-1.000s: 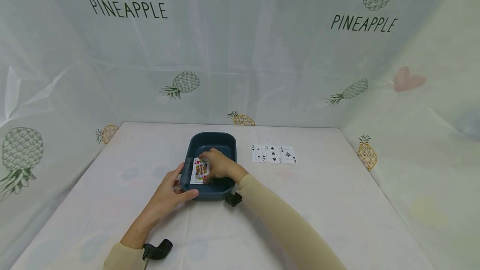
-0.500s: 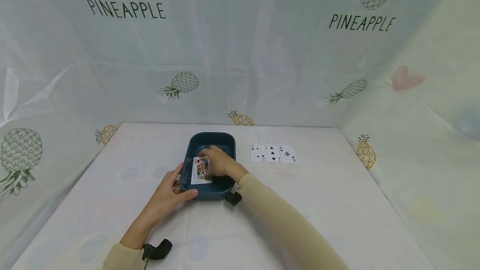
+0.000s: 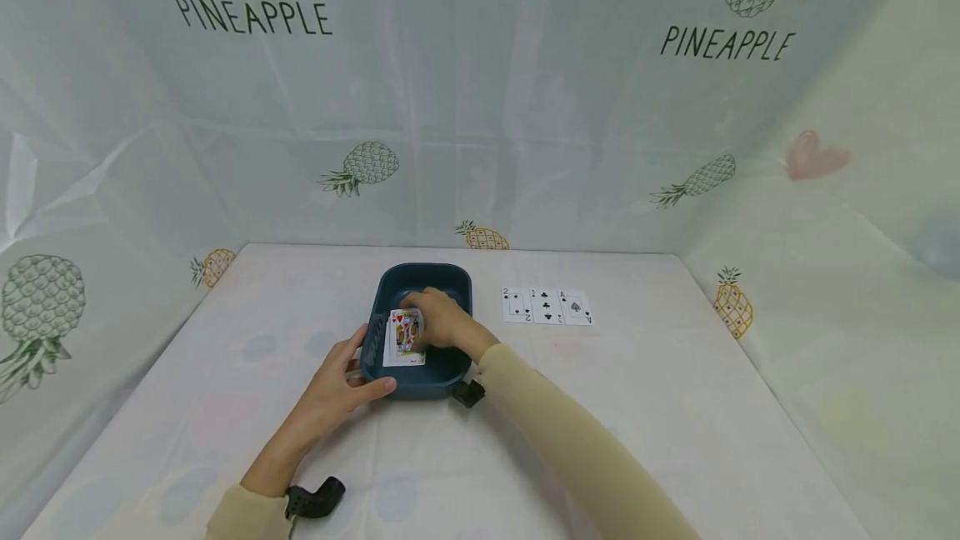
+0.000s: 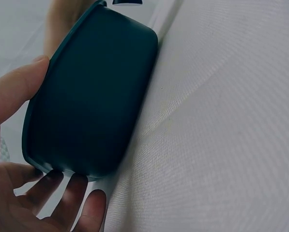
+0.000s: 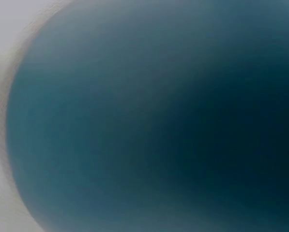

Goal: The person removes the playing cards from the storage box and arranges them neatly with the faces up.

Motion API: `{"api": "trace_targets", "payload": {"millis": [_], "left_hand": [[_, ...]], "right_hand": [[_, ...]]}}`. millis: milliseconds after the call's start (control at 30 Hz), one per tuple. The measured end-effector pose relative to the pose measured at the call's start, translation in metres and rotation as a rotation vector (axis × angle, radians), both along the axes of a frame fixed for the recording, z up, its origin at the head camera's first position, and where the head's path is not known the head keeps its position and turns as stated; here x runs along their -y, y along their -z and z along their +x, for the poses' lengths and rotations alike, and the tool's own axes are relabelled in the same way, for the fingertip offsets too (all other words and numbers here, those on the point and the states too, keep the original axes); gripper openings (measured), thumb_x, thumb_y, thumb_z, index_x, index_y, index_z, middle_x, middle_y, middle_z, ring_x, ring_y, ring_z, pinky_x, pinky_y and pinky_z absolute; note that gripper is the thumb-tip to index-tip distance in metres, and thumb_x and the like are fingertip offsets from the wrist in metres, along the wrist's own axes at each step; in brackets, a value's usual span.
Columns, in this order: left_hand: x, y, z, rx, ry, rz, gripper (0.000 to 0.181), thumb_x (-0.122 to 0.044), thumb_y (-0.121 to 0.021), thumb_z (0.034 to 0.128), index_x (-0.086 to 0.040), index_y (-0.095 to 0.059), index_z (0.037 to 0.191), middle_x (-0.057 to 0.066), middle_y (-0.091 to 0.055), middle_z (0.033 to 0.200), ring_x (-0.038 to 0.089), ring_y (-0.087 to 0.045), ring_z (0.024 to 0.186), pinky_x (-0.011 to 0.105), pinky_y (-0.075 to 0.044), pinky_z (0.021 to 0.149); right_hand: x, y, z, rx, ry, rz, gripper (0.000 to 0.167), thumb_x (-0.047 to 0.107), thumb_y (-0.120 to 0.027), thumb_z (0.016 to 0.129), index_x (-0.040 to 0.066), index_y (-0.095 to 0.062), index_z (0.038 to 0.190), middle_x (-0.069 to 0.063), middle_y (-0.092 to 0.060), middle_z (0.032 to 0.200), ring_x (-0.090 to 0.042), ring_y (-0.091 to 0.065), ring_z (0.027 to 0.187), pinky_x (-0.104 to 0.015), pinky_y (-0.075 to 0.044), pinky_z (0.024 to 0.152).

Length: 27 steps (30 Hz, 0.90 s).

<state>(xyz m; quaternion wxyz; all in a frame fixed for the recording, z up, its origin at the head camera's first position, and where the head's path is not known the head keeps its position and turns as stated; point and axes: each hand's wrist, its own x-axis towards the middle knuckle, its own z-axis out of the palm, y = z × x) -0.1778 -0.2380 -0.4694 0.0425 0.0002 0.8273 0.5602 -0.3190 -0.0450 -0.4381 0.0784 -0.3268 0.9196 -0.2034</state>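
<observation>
We see the face card (image 3: 405, 335) lying face up just left of the right hand (image 3: 444, 320), below its bent fingers, with the card's right side partly hidden by the thumb. Its long axis runs away from the person, nearly straight; one short end faces the person's side, and a red heart shows near the far left corner. A white card edge (image 3: 387, 350) shows along its left side. We cannot tell whether the right hand's fingers pinch the card or only touch it.

Both lie inside the blue tray (image 3: 423, 392), whose long axis also runs away from the person, beneath the right hand. To the right hand's left, the left hand (image 3: 341, 382) holds the tray's near left corner, thumb at the near wall, fingers spread against the left side. Well right of the right hand, three cards (image 3: 547, 307) lie face up in a row on the white cloth (image 3: 637, 407), their long axes pointing away from the person.
</observation>
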Motion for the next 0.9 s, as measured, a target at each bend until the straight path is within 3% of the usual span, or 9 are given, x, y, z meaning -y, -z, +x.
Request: {"api": "trace_targets", "payload": {"millis": [367,900], "left_hand": [[0.0002,0.0007,-0.0004,-0.007,0.007,-0.007,0.108,-0.031,-0.086,0.0921,-0.022,-0.014,0.173,0.019,-0.022,0.167,0.042,-0.048,0.14,0.033,-0.057,0.1],[-0.0003,0.0003,-0.0005,0.008,-0.007,-0.008,0.108,-0.033,-0.086,0.0919,-0.022,-0.015,0.173,0.019,-0.022,0.168,0.042,-0.052,0.139,0.042,-0.057,0.102]], "right_hand": [[-0.0011,0.0002,-0.0025,0.035,-0.001,-0.028,0.068,0.019,-0.095,0.083,0.017,-0.066,0.144,-0.009,-0.061,0.132,-0.019,-0.055,0.109,-0.035,-0.052,0.103],[-0.001,-0.0004,0.0035,-0.02,0.044,-0.011,0.07,0.019,-0.093,0.085,0.02,-0.062,0.148,-0.009,-0.057,0.138,-0.021,-0.059,0.11,-0.039,-0.054,0.102]]}}
